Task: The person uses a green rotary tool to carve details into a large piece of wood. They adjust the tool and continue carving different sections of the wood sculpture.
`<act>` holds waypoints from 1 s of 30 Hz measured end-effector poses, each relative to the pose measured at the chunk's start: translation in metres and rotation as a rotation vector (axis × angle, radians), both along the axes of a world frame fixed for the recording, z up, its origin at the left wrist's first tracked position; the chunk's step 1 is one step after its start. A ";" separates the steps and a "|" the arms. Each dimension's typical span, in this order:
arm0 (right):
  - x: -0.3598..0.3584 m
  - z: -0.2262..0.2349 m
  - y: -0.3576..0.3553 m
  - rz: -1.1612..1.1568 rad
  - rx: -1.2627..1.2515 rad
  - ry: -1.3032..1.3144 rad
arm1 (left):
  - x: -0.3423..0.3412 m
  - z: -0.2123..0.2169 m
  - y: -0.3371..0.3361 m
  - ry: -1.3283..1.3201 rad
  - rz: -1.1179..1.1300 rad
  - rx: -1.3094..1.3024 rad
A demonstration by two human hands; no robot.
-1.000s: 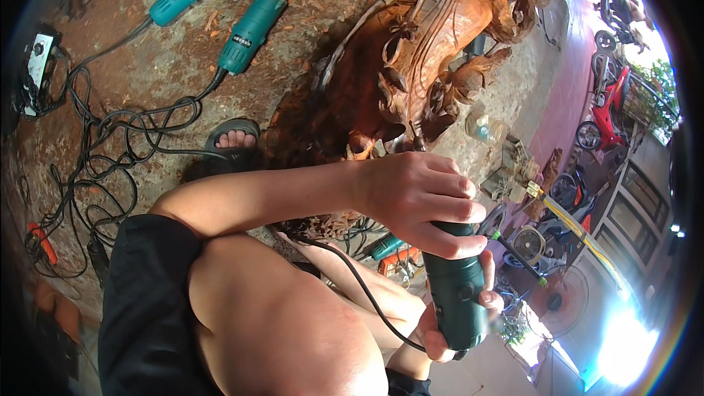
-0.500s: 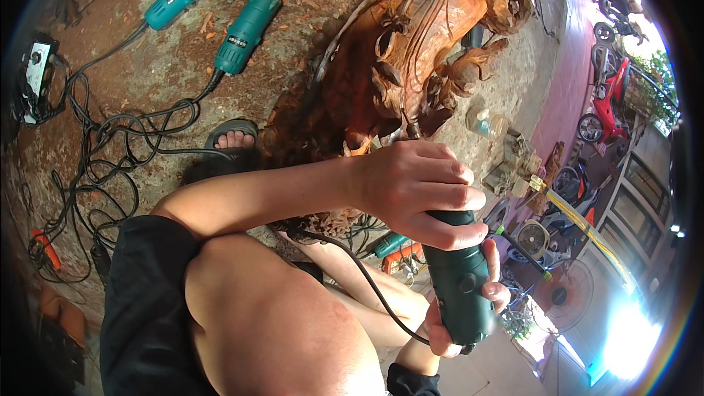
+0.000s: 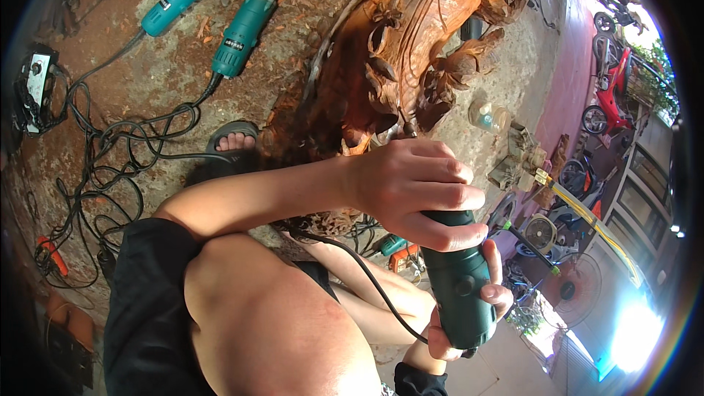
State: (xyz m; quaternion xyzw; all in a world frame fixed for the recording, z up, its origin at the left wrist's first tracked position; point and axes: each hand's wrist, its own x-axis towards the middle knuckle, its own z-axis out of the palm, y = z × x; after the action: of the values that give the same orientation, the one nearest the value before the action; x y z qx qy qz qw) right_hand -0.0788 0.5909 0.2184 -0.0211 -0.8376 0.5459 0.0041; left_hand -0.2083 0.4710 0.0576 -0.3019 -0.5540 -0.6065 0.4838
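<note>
Left hand (image 3: 418,187) and right hand (image 3: 484,301) both clamp a dark green rotary grinder (image 3: 458,290) just below a reddish wood carving (image 3: 400,51).

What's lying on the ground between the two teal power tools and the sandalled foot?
In the head view, a tangle of black cords lies on the wood-chip-strewn ground between the teal power tools and the sandalled foot.

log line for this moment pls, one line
left hand: grips front of dark green power grinder | right hand: holds its rear | tool tip: at reddish carved wood sculpture
</note>
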 end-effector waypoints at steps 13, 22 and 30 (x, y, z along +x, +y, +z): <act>0.000 -0.001 0.006 0.056 -0.022 0.043 | 0.001 0.002 -0.005 -0.044 -0.058 -0.024; -0.015 0.006 0.010 0.213 0.031 -0.009 | 0.002 0.000 -0.003 -0.082 0.003 -0.022; -0.022 0.010 0.018 0.311 0.028 -0.059 | 0.002 0.004 -0.009 -0.090 -0.052 -0.063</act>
State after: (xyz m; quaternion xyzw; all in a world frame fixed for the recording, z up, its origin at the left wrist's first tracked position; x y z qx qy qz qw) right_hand -0.1011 0.6091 0.2287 0.0931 -0.8380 0.5273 -0.1049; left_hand -0.2067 0.4622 0.0616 -0.3036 -0.5859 -0.6143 0.4327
